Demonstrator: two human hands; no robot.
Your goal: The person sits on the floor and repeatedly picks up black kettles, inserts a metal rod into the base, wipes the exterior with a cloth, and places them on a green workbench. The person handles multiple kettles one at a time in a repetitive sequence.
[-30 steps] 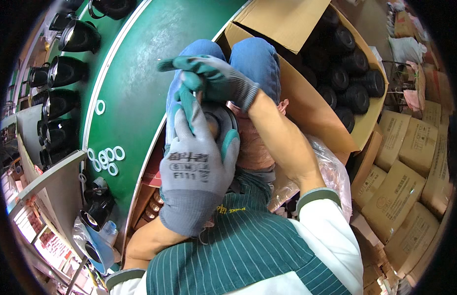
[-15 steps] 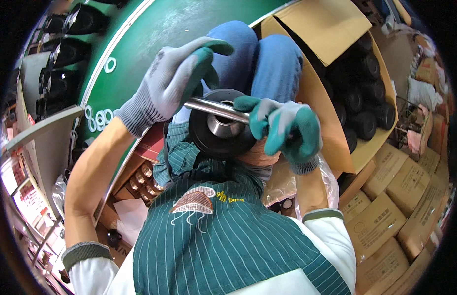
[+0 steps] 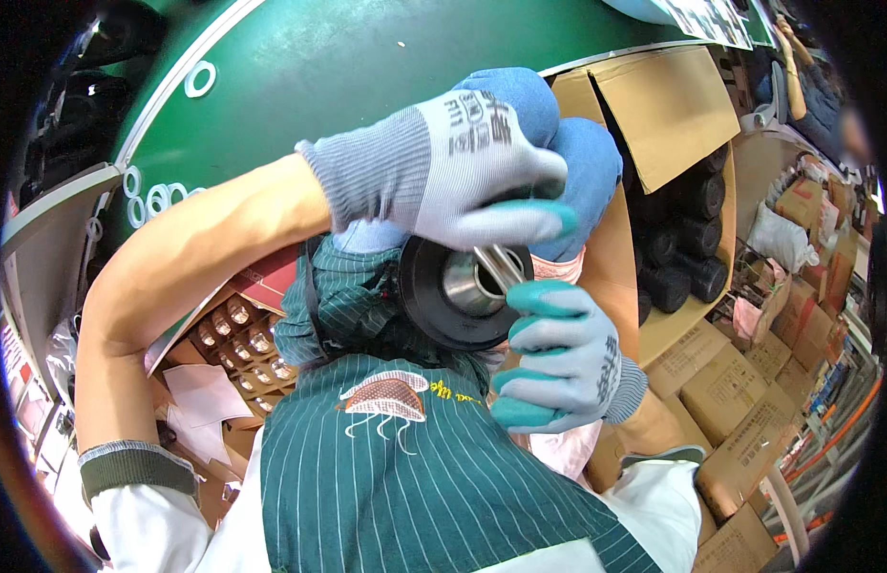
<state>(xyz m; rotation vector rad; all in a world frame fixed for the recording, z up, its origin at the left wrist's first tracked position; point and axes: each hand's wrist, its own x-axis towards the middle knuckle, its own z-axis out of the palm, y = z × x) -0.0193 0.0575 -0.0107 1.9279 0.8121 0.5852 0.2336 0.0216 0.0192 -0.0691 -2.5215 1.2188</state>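
Both my hands wear grey gloves with green fingers. In front of my apron rests a round black disc-shaped part with a shiny metal cup at its centre. A slim, shiny metal rod slants across the cup, over its right side. My left hand is closed at the rod's upper end, its fingertips mostly hidden beneath the hand. Around the lower end curl the fingers of my right hand, the thumb lying along the rod. Whether the rod touches the cup, I cannot tell.
A green tabletop lies beyond, with a white ring and several more rings. At right stands an open cardboard box of black cylindrical parts. Cartons are stacked behind it. Shiny metal pieces fill a divided box at left.
My left hand has swung right over the disc and closed from outstretched fingers. My right hand has moved lower and nearer. The rod has turned to a steeper slant.
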